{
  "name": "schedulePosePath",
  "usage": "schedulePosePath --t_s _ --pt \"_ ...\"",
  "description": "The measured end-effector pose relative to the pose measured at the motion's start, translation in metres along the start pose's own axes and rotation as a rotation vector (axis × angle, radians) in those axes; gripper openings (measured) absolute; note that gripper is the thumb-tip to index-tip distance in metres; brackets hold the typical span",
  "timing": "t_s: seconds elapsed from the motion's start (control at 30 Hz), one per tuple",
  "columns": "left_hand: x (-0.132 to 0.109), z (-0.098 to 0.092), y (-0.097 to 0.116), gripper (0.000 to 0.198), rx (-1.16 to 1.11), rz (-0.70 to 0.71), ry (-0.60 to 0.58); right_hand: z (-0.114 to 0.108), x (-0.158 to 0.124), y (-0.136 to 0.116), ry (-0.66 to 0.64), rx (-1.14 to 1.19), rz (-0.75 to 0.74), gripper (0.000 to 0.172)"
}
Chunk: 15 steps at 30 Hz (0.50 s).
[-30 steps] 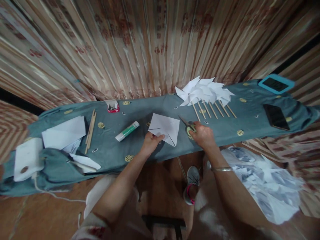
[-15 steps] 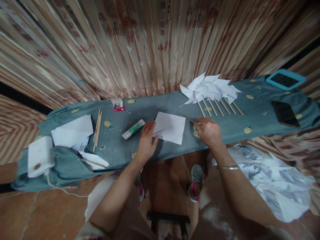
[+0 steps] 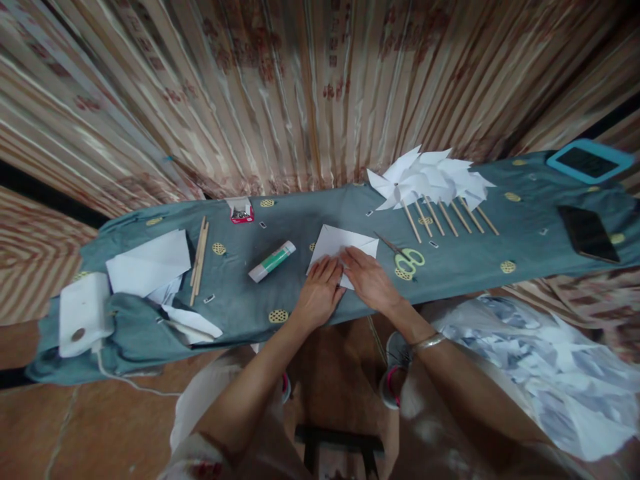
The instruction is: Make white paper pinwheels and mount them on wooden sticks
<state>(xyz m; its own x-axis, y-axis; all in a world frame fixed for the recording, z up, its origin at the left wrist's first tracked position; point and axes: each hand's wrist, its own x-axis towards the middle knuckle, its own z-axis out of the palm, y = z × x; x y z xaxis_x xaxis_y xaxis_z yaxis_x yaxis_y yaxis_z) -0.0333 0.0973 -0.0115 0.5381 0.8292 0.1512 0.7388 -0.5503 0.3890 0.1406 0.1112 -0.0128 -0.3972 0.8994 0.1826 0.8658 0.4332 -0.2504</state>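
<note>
A square sheet of white paper (image 3: 360, 240) with slits running in from its corners lies on the cloth-covered table. My left hand (image 3: 320, 290) is over its near left part, fingers bent and closed on the paper near the front edge. From the right, my right hand (image 3: 370, 280) reaches across the sheet, its fingers closed on the paper close to its middle. The fingertips of both hands nearly meet, and the paper beneath them is hidden. Green-handled scissors (image 3: 407, 260) rest to the right of the sheet. A green and white glue stick (image 3: 273, 261) lies to the left.
White paper pinwheels (image 3: 430, 177) on sticks overlap at the back right. Left are a red box (image 3: 242, 211) of small metal pieces, wooden sticks (image 3: 199, 263), paper sheets (image 3: 150, 263) and a white corded device (image 3: 84, 315). A phone (image 3: 587, 233) and blue-framed tablet (image 3: 589, 162) lie far right.
My right hand has let go of the scissors, leaving them on the table, and moved left onto the paper. My left hand has shifted right onto the sheet's near part.
</note>
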Motion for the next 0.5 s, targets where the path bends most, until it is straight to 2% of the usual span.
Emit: schedulePosePath --t_s 0.33,0.5 --pt "-0.015 -0.005 -0.006 0.051 0.03 0.008 0.01 -0.005 -0.002 0.027 0.062 -0.115 0.15 0.049" --pt "-0.025 -0.006 -0.009 0.05 0.045 0.0 0.035 -0.006 0.0 0.029 0.076 -0.148 0.137 0.047"
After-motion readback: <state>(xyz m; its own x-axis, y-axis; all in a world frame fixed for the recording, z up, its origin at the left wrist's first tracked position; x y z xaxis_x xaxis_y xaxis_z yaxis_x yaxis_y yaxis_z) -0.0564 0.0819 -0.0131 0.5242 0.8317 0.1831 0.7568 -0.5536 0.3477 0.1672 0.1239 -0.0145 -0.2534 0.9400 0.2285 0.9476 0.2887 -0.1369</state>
